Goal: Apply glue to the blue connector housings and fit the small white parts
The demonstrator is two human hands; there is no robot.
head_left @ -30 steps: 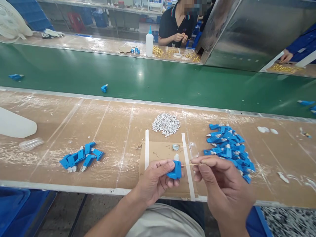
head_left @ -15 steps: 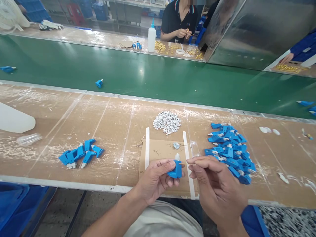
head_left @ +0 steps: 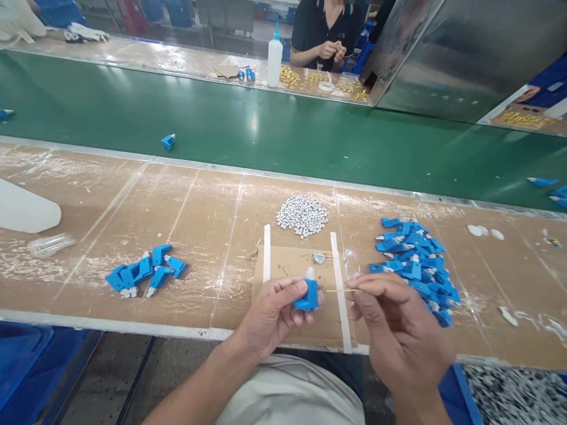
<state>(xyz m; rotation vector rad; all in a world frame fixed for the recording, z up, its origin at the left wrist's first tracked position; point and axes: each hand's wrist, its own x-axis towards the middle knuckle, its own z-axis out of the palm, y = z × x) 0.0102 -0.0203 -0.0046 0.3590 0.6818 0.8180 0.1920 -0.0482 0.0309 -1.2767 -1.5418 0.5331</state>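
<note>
My left hand (head_left: 277,313) grips a blue part (head_left: 306,296) with a whitish tip pointing up, above a taped cardboard sheet (head_left: 283,265). Between thumb and fingers, my right hand (head_left: 392,324) pinches a thin wooden stick (head_left: 339,290). The stick points left at the blue part, with a gap between them. Beyond my hands lies a small grey-blue blob (head_left: 318,258) with another stick at it. A round pile of small whitish pieces (head_left: 302,215) sits behind the cardboard. Blue parts form a large heap (head_left: 416,260) on the right and a smaller group (head_left: 144,270) on the left.
A green conveyor belt (head_left: 266,133) crosses behind the table, carrying a few blue parts. Across it, a person (head_left: 325,35) handles a small piece near a white bottle (head_left: 274,59) and golden pieces. A blue bin (head_left: 460,392) stands low at the right.
The stick in my right hand has moved right, away from the blue part. My left hand and its part have shifted slightly left. Blue parts on the belt have moved left.
</note>
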